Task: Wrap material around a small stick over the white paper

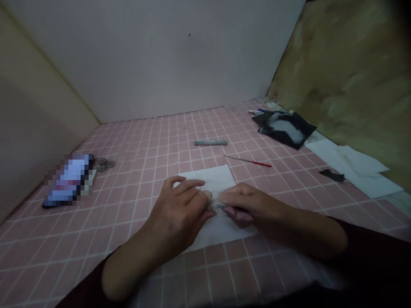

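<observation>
My left hand (181, 209) pinches a small pale, rounded piece (208, 196) between thumb and fingers, with its upper fingers lifted and curved over. What kind of thing the piece is does not show. Right beside it, my right hand (245, 202) is closed, thumb over bent fingers. A thin greyish bit shows at its fingertips against the pale piece, but blur hides what it is. Both hands are over a white sheet of paper (221, 174), which they partly cover.
Beyond the paper lie a thin red-handled tool (261, 164) and a grey stick (210, 142) on the pink checked cloth (144, 145). Dark sheets (289, 130), white papers (356, 171) and a dark scrap (332, 175) lie right. At left are a pixelated phone (69, 179) and a grey coiled thing (104, 164).
</observation>
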`<state>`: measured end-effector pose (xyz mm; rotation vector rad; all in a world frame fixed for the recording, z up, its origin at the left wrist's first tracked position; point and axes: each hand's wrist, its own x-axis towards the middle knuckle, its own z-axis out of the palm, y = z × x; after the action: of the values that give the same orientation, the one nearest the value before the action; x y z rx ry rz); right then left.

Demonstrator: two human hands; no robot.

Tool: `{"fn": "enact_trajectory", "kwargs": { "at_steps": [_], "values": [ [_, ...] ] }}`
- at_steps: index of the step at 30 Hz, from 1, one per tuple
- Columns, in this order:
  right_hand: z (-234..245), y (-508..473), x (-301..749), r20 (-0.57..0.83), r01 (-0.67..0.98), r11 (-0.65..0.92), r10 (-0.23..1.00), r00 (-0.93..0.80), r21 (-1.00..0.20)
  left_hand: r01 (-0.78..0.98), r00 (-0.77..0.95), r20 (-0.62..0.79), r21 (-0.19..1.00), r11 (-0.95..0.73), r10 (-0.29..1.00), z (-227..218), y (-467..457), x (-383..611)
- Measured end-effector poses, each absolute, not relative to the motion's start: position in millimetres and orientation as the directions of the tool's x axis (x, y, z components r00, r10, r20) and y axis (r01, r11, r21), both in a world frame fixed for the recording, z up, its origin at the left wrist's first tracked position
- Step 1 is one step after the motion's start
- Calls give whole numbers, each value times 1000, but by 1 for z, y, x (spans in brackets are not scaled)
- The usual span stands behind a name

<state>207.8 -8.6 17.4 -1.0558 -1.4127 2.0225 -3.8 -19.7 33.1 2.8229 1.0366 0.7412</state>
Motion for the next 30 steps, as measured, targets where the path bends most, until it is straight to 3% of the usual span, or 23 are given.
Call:
{"fn": "enact_trajectory", "kwargs": {
  "at_steps": [3, 6, 9, 11, 13, 17, 22, 26, 30],
  "values": [
    [21, -3, 217, -277, 33, -317, 768, -578, -948, 633, 617, 409, 251, -733, 673, 38, -13, -16],
    [25, -5, 222, -6, 223, 153, 812, -584, -963, 589, 639, 225, 473, -655, 736, 44, -5, -25],
    [20, -11, 218, 292, 369, 638, 691, -661, -676, 568, 676, -18, 650, -505, 737, 46, -4, -25],
    [13, -15, 213, 378, 367, 772, 593, -712, -520, 546, 702, -88, 703, -456, 706, 45, -6, -21],
    [7, -17, 208, 401, 341, 805, 552, -731, -486, 525, 726, -76, 703, -479, 684, 42, -11, -15],
    [10, -18, 203, 318, 321, 685, 634, -705, -654, 528, 709, 82, 598, -603, 701, 36, -20, -4],
    [21, -16, 202, -44, 272, 177, 759, -649, -946, 553, 685, 332, 344, -759, 649, 30, -25, 2],
    [19, -12, 205, -287, 123, -271, 730, -620, -955, 586, 669, 427, 200, -785, 608, 31, -27, 3],
    [23, -4, 215, -319, 35, -370, 744, -587, -928, 624, 642, 442, 173, -762, 626, 36, -20, -8]
  ]
}}
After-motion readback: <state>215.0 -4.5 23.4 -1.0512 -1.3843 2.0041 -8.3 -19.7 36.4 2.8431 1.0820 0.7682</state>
